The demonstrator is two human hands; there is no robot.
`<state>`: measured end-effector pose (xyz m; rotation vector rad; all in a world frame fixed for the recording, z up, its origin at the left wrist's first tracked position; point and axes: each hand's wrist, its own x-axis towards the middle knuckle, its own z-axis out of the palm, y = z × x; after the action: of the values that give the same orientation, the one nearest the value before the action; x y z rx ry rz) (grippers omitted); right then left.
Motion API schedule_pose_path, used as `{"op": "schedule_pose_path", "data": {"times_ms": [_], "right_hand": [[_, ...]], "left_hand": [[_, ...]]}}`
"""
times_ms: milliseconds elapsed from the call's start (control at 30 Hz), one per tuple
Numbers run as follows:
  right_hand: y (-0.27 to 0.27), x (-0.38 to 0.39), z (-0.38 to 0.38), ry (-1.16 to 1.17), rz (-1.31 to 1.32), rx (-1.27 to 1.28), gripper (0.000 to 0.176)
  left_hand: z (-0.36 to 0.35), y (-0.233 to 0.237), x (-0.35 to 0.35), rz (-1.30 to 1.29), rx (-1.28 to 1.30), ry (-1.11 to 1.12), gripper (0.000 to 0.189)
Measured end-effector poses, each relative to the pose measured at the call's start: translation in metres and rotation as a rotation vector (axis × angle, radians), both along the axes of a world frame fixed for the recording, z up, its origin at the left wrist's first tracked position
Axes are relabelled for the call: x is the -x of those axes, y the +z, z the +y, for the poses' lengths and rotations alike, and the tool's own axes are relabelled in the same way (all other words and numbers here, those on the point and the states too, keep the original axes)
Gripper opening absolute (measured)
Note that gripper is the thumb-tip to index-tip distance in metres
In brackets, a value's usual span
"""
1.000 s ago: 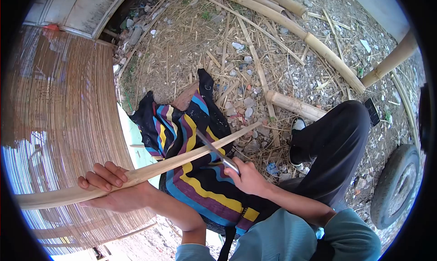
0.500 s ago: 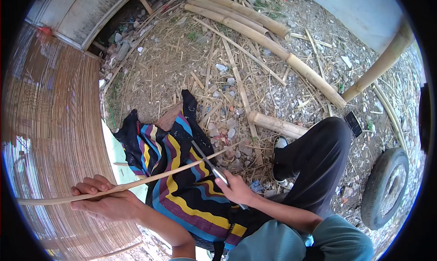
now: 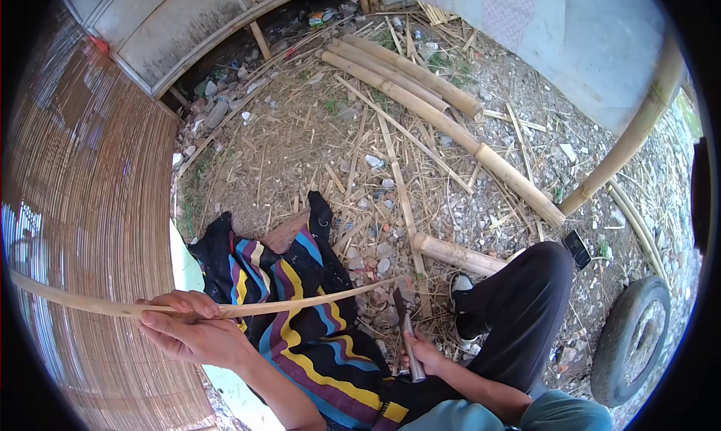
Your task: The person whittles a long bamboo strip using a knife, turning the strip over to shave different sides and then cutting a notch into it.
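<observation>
My left hand (image 3: 191,327) pinches a long, thin bamboo strip (image 3: 293,303) near its middle. One end of the strip runs off to the left in front of the reed screen; the other, thinner end reaches right, over the striped cloth (image 3: 319,371). My right hand (image 3: 423,357) is closed round the handle of a knife (image 3: 405,318), its dark blade pointing up and away from me. The blade stands just right of the strip's thin tip. Under the strip, the black cloth with yellow, blue and purple stripes drapes over my lap.
Thick bamboo poles (image 3: 451,131) lie on the ground ahead, with a shorter piece (image 3: 462,257) by my shoe. A slanting post (image 3: 638,131), a phone-like black object (image 3: 577,249) and a tire (image 3: 632,341) are at right. A reed screen (image 3: 98,206) stands at left.
The knife has moved right, off the strip, and its blade now points more upright. My left hand and the strip have shifted slightly right. The view has tilted up a little.
</observation>
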<state>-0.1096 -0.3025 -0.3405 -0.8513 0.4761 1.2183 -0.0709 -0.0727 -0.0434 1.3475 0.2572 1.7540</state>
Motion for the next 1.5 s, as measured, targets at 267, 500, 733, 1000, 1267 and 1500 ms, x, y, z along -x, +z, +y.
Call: {"op": "schedule_pose_path", "data": {"times_ms": [267, 500, 733, 1000, 1267, 1500], "right_hand": [[0.08, -0.023, 0.026, -0.034, -0.477, -0.002, 0.026], [0.164, -0.053, 0.042, 0.308, -1.092, -0.053, 0.038], [0.149, -0.102, 0.04, 0.27, -1.695, 0.147, 0.035], [0.054, -0.032, 0.039, 0.249, -0.28, 0.087, 0.029], [0.127, -0.029, 0.068, 0.239, -1.145, 0.093, 0.034], [0.157, -0.033, 0.086, 0.12, -1.257, -0.046, 0.031]], "left_hand": [[-0.002, -0.001, -0.001, 0.009, 0.007, -0.12, 0.029], [0.002, -0.014, -0.008, 0.045, -0.002, -0.193, 0.03], [0.019, -0.038, -0.018, 0.038, 0.096, -0.307, 0.029], [0.025, -0.035, -0.02, 0.039, 0.137, -0.192, 0.029], [0.02, -0.032, -0.023, 0.047, 0.066, -0.089, 0.031], [0.005, -0.03, -0.018, 0.052, 0.04, -0.126, 0.028]]}}
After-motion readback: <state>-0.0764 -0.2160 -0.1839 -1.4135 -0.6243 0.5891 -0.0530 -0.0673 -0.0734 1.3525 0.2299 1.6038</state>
